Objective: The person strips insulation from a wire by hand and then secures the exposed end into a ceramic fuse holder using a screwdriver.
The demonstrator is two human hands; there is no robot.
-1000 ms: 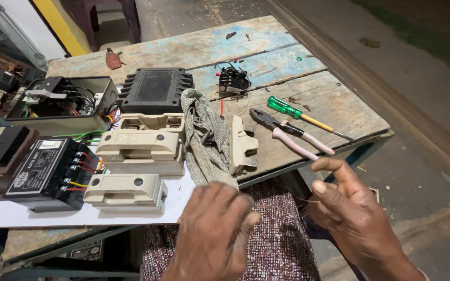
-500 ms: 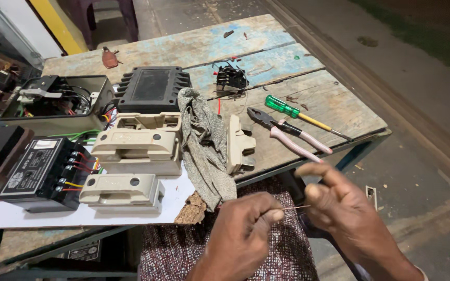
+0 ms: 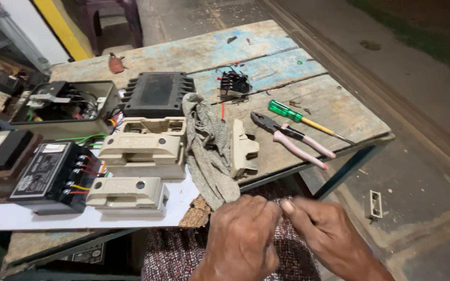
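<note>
My left hand [image 3: 243, 237] and my right hand [image 3: 329, 237] meet at the bottom of the view, over a checked cloth [image 3: 178, 255] on my lap. Both have their fingers curled, and the fingertips pinch together where the hands touch. The thin wire seen between them earlier is hidden by the fingers now. Just beyond my left hand a grey rag [image 3: 207, 151] hangs over the front edge of the wooden table [image 3: 339, 109]. Pink-handled pliers [image 3: 292, 139] and a green-handled screwdriver [image 3: 300, 118] lie on the table beyond my right hand.
The table carries a cream switch part [image 3: 243, 148], two cream blocks [image 3: 144, 148] [image 3: 128, 195] on a white board [image 3: 79, 218], a black housing [image 3: 157, 93], a small black component [image 3: 234, 83], a wired black unit [image 3: 53, 174] and an open box of wiring [image 3: 63, 106]. Concrete ground lies to the right.
My hands were apart with a thin wire stretched between them. They have since come together until the fingertips touch. The view has shifted slightly; nothing on the table moved.
</note>
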